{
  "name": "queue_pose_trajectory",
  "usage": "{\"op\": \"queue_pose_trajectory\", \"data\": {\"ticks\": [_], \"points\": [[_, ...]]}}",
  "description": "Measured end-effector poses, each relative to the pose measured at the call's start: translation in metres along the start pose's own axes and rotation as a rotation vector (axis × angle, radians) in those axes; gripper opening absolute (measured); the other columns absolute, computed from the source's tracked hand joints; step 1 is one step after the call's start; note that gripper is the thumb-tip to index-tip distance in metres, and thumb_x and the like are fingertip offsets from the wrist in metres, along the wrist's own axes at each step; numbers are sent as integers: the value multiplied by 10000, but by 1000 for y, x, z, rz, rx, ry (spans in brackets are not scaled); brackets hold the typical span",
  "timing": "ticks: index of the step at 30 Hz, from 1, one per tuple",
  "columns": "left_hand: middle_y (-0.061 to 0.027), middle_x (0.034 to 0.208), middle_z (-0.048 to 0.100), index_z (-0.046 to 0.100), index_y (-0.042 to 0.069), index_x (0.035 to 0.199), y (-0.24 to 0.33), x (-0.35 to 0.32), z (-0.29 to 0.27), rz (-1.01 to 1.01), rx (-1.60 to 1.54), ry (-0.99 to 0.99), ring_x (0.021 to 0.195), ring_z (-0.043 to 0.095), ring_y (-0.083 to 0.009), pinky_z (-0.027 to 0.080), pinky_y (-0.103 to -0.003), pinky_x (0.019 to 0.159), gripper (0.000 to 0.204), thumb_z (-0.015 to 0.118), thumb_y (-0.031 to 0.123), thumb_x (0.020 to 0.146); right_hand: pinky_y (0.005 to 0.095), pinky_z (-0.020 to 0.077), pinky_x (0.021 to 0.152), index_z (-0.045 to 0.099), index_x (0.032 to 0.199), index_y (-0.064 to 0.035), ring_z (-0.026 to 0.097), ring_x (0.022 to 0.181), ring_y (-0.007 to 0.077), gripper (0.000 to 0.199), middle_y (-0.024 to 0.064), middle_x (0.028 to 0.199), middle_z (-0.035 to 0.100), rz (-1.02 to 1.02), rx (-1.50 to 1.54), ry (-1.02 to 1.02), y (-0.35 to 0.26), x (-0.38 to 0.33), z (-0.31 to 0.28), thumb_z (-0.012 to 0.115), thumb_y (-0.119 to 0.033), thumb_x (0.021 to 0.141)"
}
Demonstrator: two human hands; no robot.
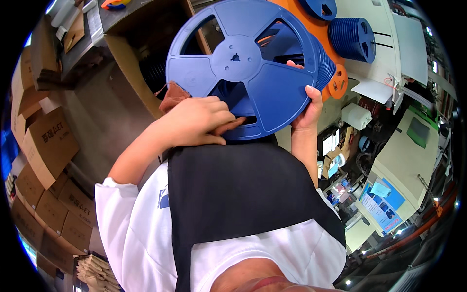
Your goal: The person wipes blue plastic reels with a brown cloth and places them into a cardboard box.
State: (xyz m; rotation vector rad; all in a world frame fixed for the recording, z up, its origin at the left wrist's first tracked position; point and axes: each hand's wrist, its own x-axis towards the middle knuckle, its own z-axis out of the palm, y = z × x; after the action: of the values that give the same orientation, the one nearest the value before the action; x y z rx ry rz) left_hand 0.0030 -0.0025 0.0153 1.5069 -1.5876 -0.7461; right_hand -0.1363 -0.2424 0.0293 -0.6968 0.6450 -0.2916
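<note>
A large blue plastic reel with wide cutouts and a hub hole is held up in front of my chest. My right hand grips its right rim, with the thumb on the near face and fingertips showing through a cutout. At the lower left rim, my left hand is closed on a reddish-brown cloth, its fingers reaching to the lower cutout. Part of the cloth hangs out beside the wrist. More blue reel edges show behind the right rim; whether they join the held reel I cannot tell.
An open cardboard box stands behind the reel at left. An orange surface lies beyond it, near a stack of blue reels with thin black rods. Closed cartons are piled at far left; a pale machine cabinet stands at right.
</note>
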Motion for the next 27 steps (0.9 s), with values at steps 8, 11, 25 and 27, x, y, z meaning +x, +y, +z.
{"op": "queue_pose_trajectory", "data": {"ticks": [8, 11, 25, 27], "points": [[-103, 1288, 527, 522, 72, 1260, -5, 34, 18, -150, 329, 481, 1253, 429, -309, 340, -443, 1019, 520, 627, 62, 751, 460, 408, 1009, 503, 1157, -6, 503, 1161, 326, 505, 182, 1301, 482, -8, 18, 25, 3, -9, 4, 577, -208, 700], [-108, 1322, 500, 525, 69, 1258, 10, 53, 50, 302, 137, 185, 1289, 401, -286, 284, -460, 1067, 425, 513, 143, 840, 471, 410, 1002, 504, 1151, 2, 505, 1156, 329, 498, 182, 1302, 480, 5, 77, 12, -1, -8, -5, 567, -208, 703], [-80, 1217, 584, 583, 121, 1175, -17, 53, 15, -211, 357, 342, 1200, 502, -240, 334, -453, 1031, 410, 596, 88, 766, 474, 391, 1013, 549, 1099, 41, 522, 1125, 340, 472, 198, 1235, 531, -56, 255, -38, -14, -11, -15, 564, -196, 691], [-78, 1231, 572, 575, 119, 1189, -14, 52, 24, -58, 352, 372, 1235, 462, -302, 301, -503, 1036, 432, 611, 71, 760, 465, 393, 1013, 553, 1096, 49, 516, 1137, 337, 478, 198, 1230, 537, -34, 229, -12, -16, -11, -8, 570, -193, 685]]}}
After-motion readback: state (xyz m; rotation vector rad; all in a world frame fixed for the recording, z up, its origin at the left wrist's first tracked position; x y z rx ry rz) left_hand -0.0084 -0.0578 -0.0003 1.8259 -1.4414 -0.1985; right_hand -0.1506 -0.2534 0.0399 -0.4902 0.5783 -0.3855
